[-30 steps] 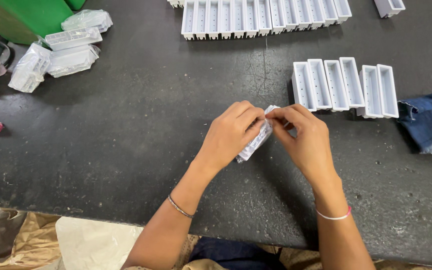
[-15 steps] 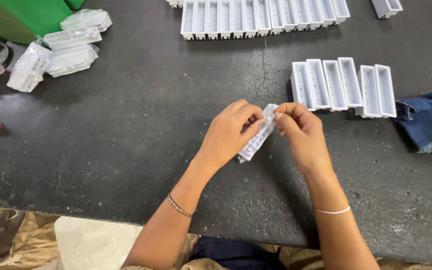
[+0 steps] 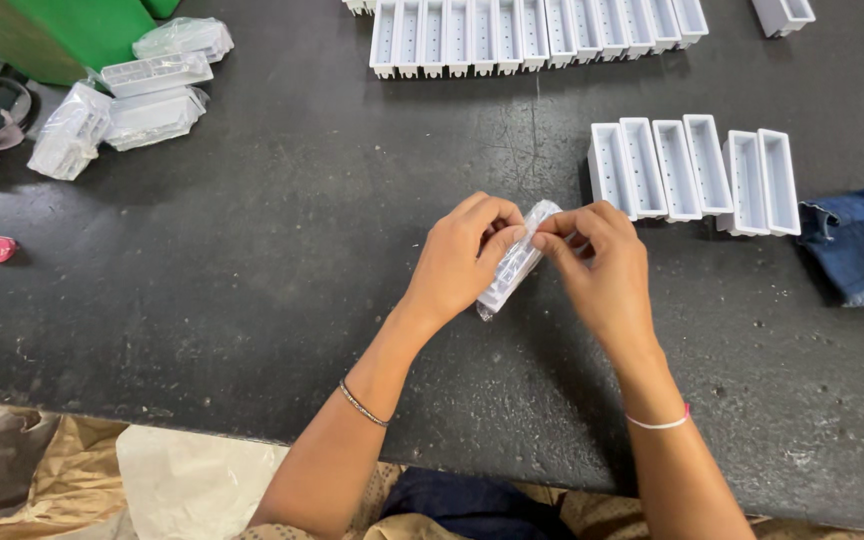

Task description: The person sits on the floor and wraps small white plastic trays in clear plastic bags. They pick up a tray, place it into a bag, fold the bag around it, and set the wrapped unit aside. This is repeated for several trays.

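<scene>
A small white plastic tray [image 3: 512, 265], long and narrow, sits wrapped in a clear plastic bag. It is tilted, upper end up and to the right, lower end down and to the left. It is held just above the dark table [image 3: 252, 300], its middle partly hidden.

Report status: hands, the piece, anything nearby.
Left hand and right hand both gripping the bagged white tray. Held above the black table. Unbagged white trays close behind.
</scene>
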